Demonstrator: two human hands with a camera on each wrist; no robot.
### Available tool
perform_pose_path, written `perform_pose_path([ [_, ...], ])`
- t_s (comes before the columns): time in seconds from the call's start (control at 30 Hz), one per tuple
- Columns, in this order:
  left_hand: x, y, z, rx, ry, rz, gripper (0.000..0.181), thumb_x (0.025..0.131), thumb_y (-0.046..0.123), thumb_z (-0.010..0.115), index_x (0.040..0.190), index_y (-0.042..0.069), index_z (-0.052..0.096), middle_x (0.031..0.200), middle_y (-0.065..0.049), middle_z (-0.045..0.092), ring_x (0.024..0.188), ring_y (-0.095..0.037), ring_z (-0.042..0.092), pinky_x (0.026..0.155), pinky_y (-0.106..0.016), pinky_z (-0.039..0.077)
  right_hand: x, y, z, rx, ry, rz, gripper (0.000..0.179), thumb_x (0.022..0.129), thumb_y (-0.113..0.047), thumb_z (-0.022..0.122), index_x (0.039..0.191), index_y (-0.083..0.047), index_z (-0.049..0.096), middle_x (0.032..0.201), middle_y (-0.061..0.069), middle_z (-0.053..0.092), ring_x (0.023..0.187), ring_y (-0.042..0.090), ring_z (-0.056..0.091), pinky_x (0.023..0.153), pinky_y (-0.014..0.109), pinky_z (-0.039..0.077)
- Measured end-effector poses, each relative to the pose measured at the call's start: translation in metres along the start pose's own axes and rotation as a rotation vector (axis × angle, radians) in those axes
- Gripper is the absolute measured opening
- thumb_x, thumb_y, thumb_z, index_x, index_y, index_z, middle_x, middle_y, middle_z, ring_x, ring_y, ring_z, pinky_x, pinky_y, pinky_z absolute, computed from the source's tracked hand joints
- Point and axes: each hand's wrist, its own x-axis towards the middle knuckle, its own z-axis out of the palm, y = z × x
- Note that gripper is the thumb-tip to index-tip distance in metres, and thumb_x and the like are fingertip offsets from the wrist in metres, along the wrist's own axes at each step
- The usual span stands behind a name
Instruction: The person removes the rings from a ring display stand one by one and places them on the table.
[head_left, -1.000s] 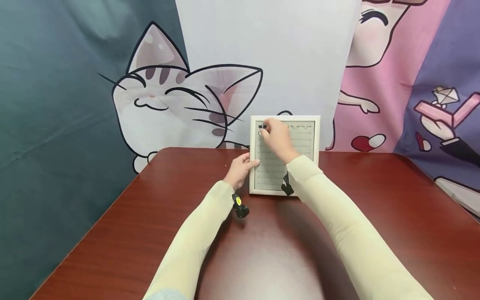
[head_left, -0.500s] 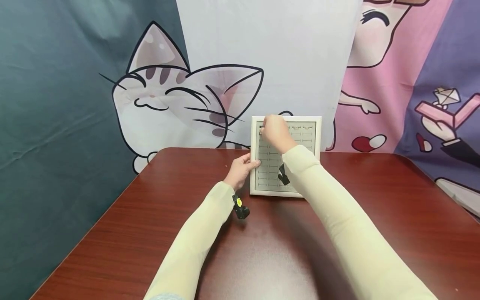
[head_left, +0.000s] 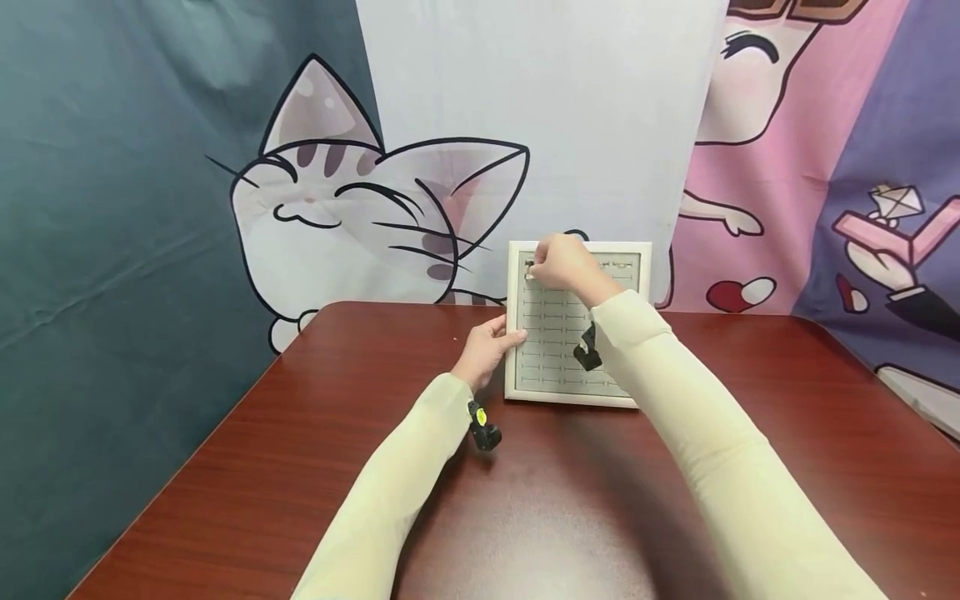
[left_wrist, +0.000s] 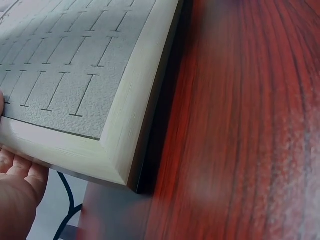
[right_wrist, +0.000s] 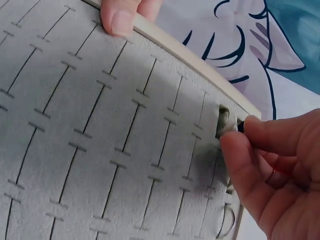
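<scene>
A ring display board with a pale frame and grey slotted pad leans upright on the table. My left hand grips its left edge, thumb on the front and fingers behind. At the upper left corner, my right hand pinches a small black ring between thumb and forefinger; the fingertips mostly hide it. Right beside them, a silvery ring sits in a slot of the second row. More rings stand along the top row, partly hidden by the hand.
The board stands on a reddish-brown table, near its far edge. A printed cloth with a cartoon cat hangs close behind. Black wrist cameras are worn on both wrists. Dark cables show past the table's edge.
The right hand stays at the board's upper left corner, its fingers turned over and shifted slightly. The silvery ring below now shows. The left hand keeps its grip; the head view has tilted slightly.
</scene>
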Motion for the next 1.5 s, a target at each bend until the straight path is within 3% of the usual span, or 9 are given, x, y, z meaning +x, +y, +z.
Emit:
perform_pose_path([
  [0.23,0.0,0.001,0.003,-0.019,0.001,-0.009,0.044,0.085,0.01,0.066,0.128,0.009,0.056,0.115,-0.012,0.065,0.09,-0.015,0.065,0.081,-0.032,0.053,-0.015,0.027,-0.014,0.166,-0.053,0.0,0.018,0.09,-0.021,0.059,0.079,-0.008,0.054,0.076,0.007,0.063,0.07,0.018,0.058,0.066,0.031,0.046],
  [0.4,0.0,0.001,0.002,-0.021,0.004,-0.015,0.044,0.085,0.01,0.067,0.127,0.011,0.056,0.114,-0.01,0.065,0.089,-0.015,0.065,0.082,-0.032,0.052,-0.044,0.066,-0.02,0.195,0.039,-0.014,0.017,0.089,-0.023,0.058,0.08,-0.009,0.057,0.071,0.005,0.063,0.068,0.017,0.055,0.064,0.031,0.043],
  [0.53,0.0,0.0,0.0,-0.02,0.008,-0.011,0.043,0.084,0.011,0.067,0.126,0.01,0.057,0.113,-0.011,0.066,0.087,-0.015,0.065,0.081,-0.032,0.053,-0.075,0.112,-0.021,0.18,0.164,0.033,0.02,0.088,-0.026,0.059,0.077,-0.009,0.056,0.067,0.004,0.063,0.065,0.016,0.051,0.057,0.029,0.038],
  [0.63,0.0,-0.001,-0.002,-0.024,0.014,-0.012,0.043,0.084,0.012,0.067,0.126,0.01,0.057,0.113,-0.012,0.065,0.087,-0.015,0.065,0.081,-0.032,0.053,-0.1,0.147,-0.019,0.157,0.189,0.087,0.022,0.088,-0.028,0.059,0.077,-0.009,0.057,0.064,0.003,0.062,0.062,0.016,0.049,0.055,0.029,0.037],
  [0.8,-0.001,-0.002,-0.005,-0.027,0.021,-0.017,0.042,0.085,0.012,0.067,0.126,0.011,0.057,0.112,-0.011,0.066,0.087,-0.015,0.066,0.081,-0.032,0.053,-0.134,0.196,-0.003,0.138,0.004,0.159,0.021,0.088,-0.024,0.059,0.078,-0.006,0.057,0.062,0.002,0.061,0.061,0.015,0.053,0.056,0.028,0.04],
  [0.97,0.0,-0.001,-0.002,-0.015,0.006,-0.016,0.041,0.085,0.012,0.067,0.125,0.011,0.058,0.111,-0.011,0.067,0.086,-0.016,0.066,0.079,-0.032,0.054,-0.156,0.221,0.016,0.219,-0.185,0.208,0.016,0.087,-0.013,0.061,0.077,-0.002,0.057,0.065,0.002,0.06,0.064,0.015,0.059,0.059,0.029,0.05],
  [1.17,0.001,0.0,-0.001,-0.018,-0.012,-0.028,0.042,0.085,0.012,0.066,0.127,0.012,0.056,0.112,-0.011,0.066,0.088,-0.016,0.066,0.081,-0.031,0.053,-0.161,0.229,0.028,0.245,-0.229,0.253,0.015,0.083,-0.011,0.067,0.074,-0.002,0.059,0.063,-0.001,0.057,0.061,0.013,0.056,0.059,0.028,0.054],
  [1.5,0.002,-0.002,-0.002,-0.013,-0.004,-0.018,0.041,0.086,0.013,0.066,0.126,0.012,0.057,0.112,-0.011,0.066,0.087,-0.015,0.065,0.081,-0.031,0.053,-0.16,0.23,0.034,0.284,-0.322,0.241,0.014,0.081,-0.007,0.067,0.072,-0.001,0.058,0.06,-0.004,0.051,0.06,0.012,0.052,0.057,0.026,0.049],
])
